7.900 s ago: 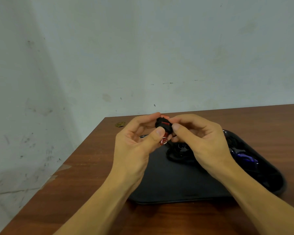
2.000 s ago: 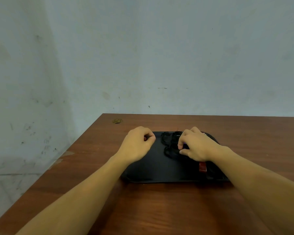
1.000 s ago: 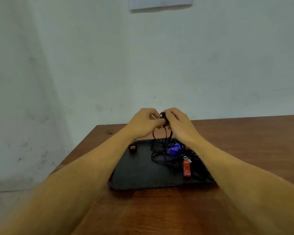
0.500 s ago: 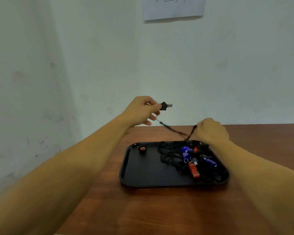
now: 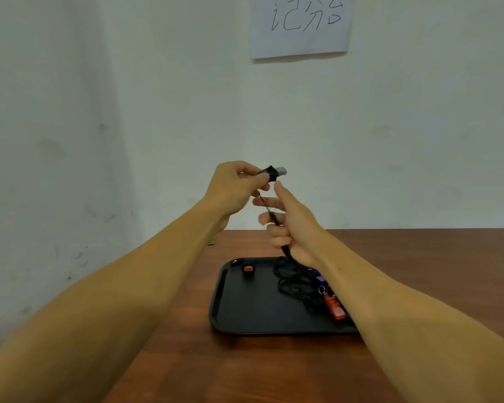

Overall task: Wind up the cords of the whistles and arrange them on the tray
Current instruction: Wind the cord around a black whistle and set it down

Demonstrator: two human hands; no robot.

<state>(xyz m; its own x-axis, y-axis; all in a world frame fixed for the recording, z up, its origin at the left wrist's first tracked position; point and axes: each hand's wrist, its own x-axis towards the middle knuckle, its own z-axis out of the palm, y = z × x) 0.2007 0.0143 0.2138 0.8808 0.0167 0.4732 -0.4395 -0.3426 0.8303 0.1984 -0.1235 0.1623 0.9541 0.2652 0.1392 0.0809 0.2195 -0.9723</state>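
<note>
My left hand [image 5: 233, 184] pinches the light black whistle [image 5: 272, 173]; right hand [image 5: 291, 225] loosely closed around its limp cord [image 5: 285, 251], likely snagging

Both forearms raised, left hand [image 5: 235, 184] pinched shut, right hand [image 5: 296, 225] apparently loosely curled

A pale, scuffed wall [image 5: 128, 112] fills the view. A handwritten paper sheet [image 5: 301, 26] hangs at twelve o'clock. A brown wooden table [image 5: 419, 257] spans the lower right, toward five o'clock.
</note>
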